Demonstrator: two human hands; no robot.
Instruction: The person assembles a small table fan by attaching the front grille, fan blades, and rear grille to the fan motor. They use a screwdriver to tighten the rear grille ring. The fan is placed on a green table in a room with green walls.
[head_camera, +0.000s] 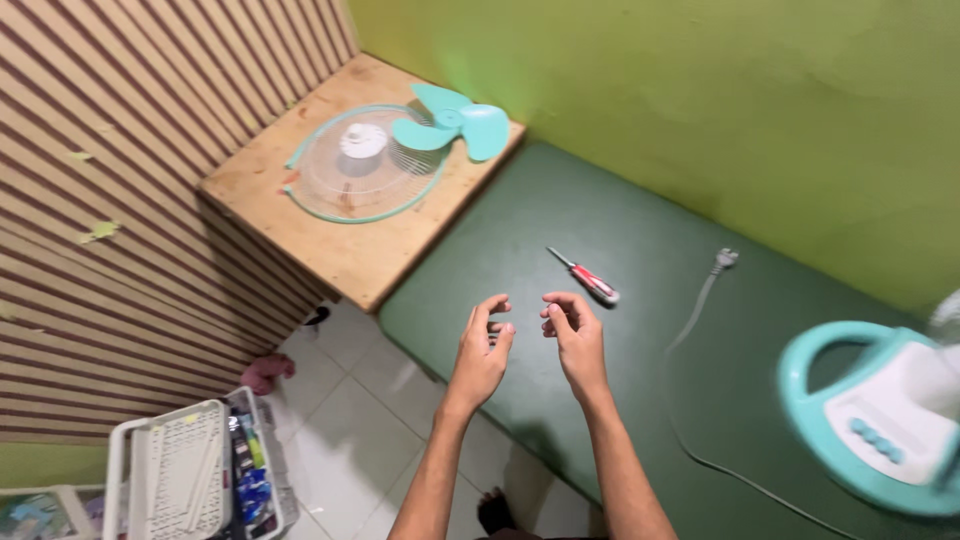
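Above the green table (620, 400), near its front edge, both hands hover with fingers loosely curled and hold nothing. Just beyond the right hand (575, 335), a little to the right and farther away, lies the screwdriver (586, 276). Its long axis runs slanted: the metal tip points far and left, the red handle lies nearer and right. The handle end is very near the right fingertips, not touching. The left hand (485, 345) is clearly farther from it. A white power cord (690, 320) lies well apart on the right.
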